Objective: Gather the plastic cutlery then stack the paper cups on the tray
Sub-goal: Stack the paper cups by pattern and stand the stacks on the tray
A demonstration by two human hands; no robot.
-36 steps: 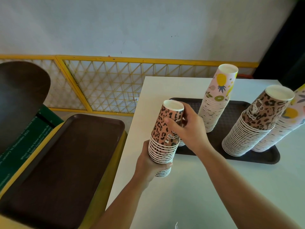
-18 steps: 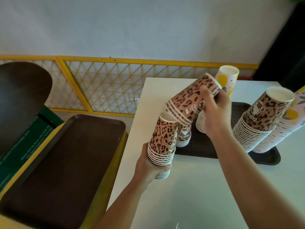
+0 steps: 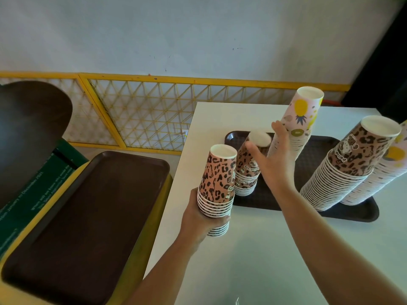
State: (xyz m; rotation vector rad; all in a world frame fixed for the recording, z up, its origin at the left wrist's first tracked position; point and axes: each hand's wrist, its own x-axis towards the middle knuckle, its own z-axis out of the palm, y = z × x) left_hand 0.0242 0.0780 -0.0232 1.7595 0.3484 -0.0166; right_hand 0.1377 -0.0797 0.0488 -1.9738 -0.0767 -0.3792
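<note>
At the tray's (image 3: 343,213) nine o'clock end, a short leopard-print cup stack (image 3: 247,172) has just gained the cups carried over; the right hand (image 3: 275,159) is released, fingers spread. The left hand (image 3: 201,219) grasps the remaining leopard cups (image 3: 218,183) off-tray, above the worktop (image 3: 275,260).

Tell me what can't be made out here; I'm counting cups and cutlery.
Head view:
- Short leopard stack on the tray: top blurred, partly behind the right hand.
- Rightmost stack: cut by the frame edge.
- Held stack: lower rims under the left hand.
- Cutlery: none visible.
</note>
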